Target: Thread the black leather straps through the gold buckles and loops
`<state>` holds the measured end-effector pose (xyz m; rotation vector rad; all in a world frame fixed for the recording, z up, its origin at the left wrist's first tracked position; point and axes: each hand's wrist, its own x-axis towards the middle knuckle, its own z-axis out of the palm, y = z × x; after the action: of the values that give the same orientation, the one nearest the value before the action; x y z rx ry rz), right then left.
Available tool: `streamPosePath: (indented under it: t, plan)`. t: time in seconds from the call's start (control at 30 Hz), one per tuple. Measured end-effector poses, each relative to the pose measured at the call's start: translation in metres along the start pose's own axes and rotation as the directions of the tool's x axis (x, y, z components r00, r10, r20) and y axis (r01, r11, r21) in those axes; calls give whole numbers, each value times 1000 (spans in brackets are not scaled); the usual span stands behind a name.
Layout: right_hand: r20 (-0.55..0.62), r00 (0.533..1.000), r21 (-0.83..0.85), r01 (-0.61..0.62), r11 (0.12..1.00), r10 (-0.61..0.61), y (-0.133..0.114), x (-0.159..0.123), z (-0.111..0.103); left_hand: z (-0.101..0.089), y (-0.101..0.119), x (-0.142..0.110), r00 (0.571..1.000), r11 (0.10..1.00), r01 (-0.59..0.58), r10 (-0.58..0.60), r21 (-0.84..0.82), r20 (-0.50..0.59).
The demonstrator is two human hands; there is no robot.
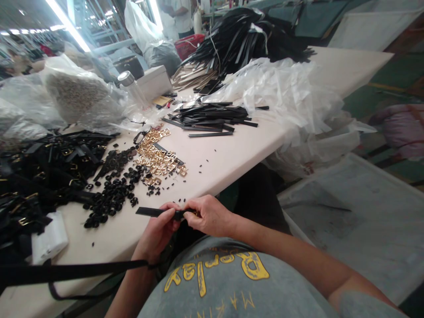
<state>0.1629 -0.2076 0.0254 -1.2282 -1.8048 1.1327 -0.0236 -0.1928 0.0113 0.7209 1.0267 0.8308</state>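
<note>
Both of my hands meet at the table's near edge around one black strap (pixel 147 212). My left hand (pixel 162 225) pinches the strap, whose cut end sticks out to the left. Close beside it, my right hand (pixel 207 214) is closed on the strap's other end, where a bit of gold metal shows between the fingers. The fingers hide most of that end. Just beyond lie gold buckles (pixel 157 154) in a loose heap, with small black loops (pixel 112 194) piled to their left. A bundle of black strips (pixel 212 117) lies farther back.
Finished-looking black straps with buckles (pixel 49 168) cover the table's left side, near a white roll (pixel 49 236). Plastic bags (pixel 73 88), a clear jar (pixel 130 84) and a white box (pixel 155 81) stand behind. Clear plastic sheeting (pixel 265 88) hangs over the right edge.
</note>
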Motion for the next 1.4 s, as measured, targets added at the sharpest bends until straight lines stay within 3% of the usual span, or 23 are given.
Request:
streamPosePath:
  t: [0.13, 0.27, 0.7, 0.8, 0.9, 1.03, 1.23, 1.4]
  plan:
    - [87, 996, 57, -35, 998, 30, 0, 1, -4, -2, 0, -1, 983, 972, -152, 168, 181, -77]
    - [148, 985, 163, -116, 980, 92, -1, 1, -5, -4, -7, 1, 959, 952, -245, 266, 186, -99]
    - [77, 997, -19, -14, 1000, 16, -7, -2, -11, 1, -12, -1, 966, 956, -248, 256, 155, -38]
    - [132, 991, 183, -62, 981, 38, -7, -3, -10, 1, -11, -1, 975, 964, -223, 224, 145, 14]
    - [201, 973, 430, -189, 883, 110, -5, -3, -7, 6, -11, -2, 980, 976, -198, 197, 93, 19]
    - [258, 953, 545, -278, 791, 157, -4, -3, -5, 11, -10, -3, 991, 990, -133, 133, 47, 11]
    - [233, 958, 431, -258, 865, 170, 0, -6, -6, 3, 0, -4, 995, 959, -88, 71, 269, 73]
    - [91, 995, 58, -57, 997, 51, -5, -4, -15, 4, 1, -4, 996, 969, -88, 91, 233, -4]
